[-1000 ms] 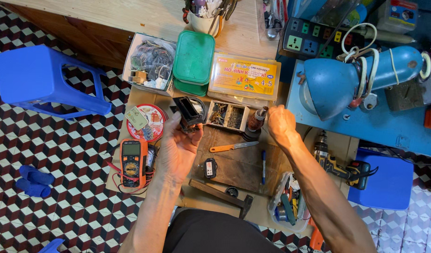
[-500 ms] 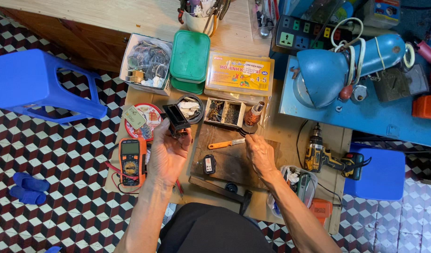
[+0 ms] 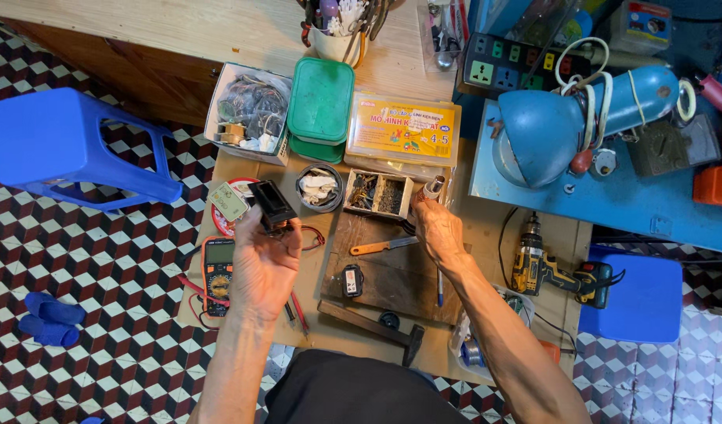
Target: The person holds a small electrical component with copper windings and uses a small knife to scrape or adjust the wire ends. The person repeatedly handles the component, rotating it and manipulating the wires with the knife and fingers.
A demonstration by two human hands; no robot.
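Wooden low workbench on checkered tile floor; left hand pinching black part, right hand's grip unclear.

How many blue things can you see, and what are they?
Stools: 2
Lamp: 1
Slippers: 2
Total: 5 blue things.

- Small black rectangular plastic casing: matt.
- Worn dark wooden board: rough, scuffed.
- Green plastic lidded box: smooth, slightly glossy.
- Blue metal desk lamp: glossy.
- Blue plastic stool: smooth.
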